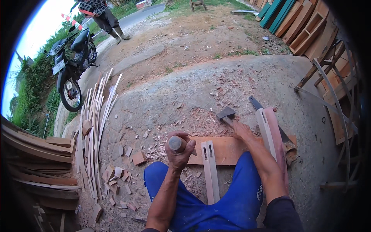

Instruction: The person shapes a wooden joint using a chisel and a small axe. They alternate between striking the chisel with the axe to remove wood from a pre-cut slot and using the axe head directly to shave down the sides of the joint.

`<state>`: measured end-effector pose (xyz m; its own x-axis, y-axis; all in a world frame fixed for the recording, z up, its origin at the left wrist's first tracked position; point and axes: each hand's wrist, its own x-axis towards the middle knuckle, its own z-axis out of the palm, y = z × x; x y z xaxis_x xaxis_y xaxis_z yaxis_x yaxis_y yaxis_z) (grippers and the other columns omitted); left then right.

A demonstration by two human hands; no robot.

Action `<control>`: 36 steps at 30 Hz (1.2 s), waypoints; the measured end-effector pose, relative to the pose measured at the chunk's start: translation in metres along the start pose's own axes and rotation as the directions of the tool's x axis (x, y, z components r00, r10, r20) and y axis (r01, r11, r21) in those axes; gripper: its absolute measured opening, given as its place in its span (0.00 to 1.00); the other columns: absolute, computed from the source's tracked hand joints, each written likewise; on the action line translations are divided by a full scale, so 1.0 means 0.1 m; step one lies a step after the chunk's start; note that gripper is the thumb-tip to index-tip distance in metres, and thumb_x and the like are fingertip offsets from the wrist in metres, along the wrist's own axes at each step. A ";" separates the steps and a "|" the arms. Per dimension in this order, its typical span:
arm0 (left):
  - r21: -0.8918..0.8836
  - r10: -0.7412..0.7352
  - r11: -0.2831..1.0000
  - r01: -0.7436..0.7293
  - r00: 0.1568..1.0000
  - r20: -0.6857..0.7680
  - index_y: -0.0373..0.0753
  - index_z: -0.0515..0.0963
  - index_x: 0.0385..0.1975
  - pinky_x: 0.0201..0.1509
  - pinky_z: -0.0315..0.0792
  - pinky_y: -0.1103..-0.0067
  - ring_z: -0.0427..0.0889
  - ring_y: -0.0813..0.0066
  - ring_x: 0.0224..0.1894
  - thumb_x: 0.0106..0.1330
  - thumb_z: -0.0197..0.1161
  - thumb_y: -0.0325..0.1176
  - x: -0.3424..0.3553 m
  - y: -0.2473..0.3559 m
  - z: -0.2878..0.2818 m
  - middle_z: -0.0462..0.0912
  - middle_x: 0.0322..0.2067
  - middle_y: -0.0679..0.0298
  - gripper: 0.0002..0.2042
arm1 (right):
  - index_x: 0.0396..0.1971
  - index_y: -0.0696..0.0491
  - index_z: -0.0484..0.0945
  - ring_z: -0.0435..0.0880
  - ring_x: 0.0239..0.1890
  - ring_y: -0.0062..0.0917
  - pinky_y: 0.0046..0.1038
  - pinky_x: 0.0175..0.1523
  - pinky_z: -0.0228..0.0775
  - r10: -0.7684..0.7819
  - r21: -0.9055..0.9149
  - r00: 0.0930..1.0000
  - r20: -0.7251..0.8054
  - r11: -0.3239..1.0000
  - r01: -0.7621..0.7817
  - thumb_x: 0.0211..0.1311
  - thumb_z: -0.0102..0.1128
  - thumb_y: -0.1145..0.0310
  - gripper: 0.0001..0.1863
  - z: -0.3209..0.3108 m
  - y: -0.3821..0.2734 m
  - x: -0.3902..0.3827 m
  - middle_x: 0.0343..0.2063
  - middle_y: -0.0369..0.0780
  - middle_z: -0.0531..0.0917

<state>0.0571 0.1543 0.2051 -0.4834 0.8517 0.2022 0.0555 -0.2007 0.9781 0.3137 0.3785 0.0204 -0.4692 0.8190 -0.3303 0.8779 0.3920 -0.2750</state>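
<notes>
My left hand is closed round an upright tool with a round handle end facing up; part of a flat blade shows beside it. My right hand grips the short handle of a hatchet with a dark, broad head, held out ahead of me. Between my knees a pale wooden batten with narrow slots lies across a reddish plank. To the right, a pink-tinged beam lies beside a long dark saw, whose wooden handle shows at its near end.
Thin strips, offcuts and shavings lie on the concrete. Stacked timber is at left; boards and frames lean at right. A motorcycle and a standing person are at the upper left.
</notes>
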 end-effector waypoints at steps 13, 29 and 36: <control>-0.034 0.014 0.999 -0.005 0.964 0.265 0.39 0.79 0.34 0.35 0.74 0.80 0.79 0.81 0.30 0.62 0.75 0.30 0.13 0.23 0.39 0.81 0.28 0.71 0.09 | 0.57 0.55 0.67 0.77 0.17 0.19 0.26 0.20 0.73 0.047 0.980 0.999 -0.022 -0.198 0.031 0.60 0.68 0.70 0.27 -0.43 -1.28 -2.42 0.24 0.35 0.76; 0.124 0.191 0.965 -0.233 0.941 0.279 0.41 0.73 0.25 0.30 0.69 0.81 0.71 0.86 0.25 0.59 0.73 0.30 0.28 -0.05 0.80 0.74 0.21 0.74 0.12 | 0.57 0.52 0.66 0.71 0.11 0.20 0.27 0.15 0.68 0.083 0.973 0.995 0.061 -0.228 -0.041 0.60 0.66 0.70 0.27 -0.17 -1.09 -2.33 0.18 0.35 0.71; 0.119 0.130 0.978 -0.170 0.950 0.285 0.39 0.74 0.26 0.32 0.71 0.75 0.73 0.78 0.26 0.58 0.72 0.33 0.30 -0.16 0.81 0.75 0.22 0.68 0.11 | 0.57 0.52 0.66 0.71 0.11 0.20 0.27 0.15 0.68 0.078 0.976 0.995 0.068 -0.213 -0.050 0.60 0.66 0.70 0.26 -0.17 -1.09 -2.32 0.18 0.35 0.71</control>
<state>0.1120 0.2224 0.1995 -0.2028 0.9207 0.3336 0.2399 -0.2836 0.9285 0.3281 0.1531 0.1423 -0.4043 0.8170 -0.4111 -0.2576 -0.5330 -0.8059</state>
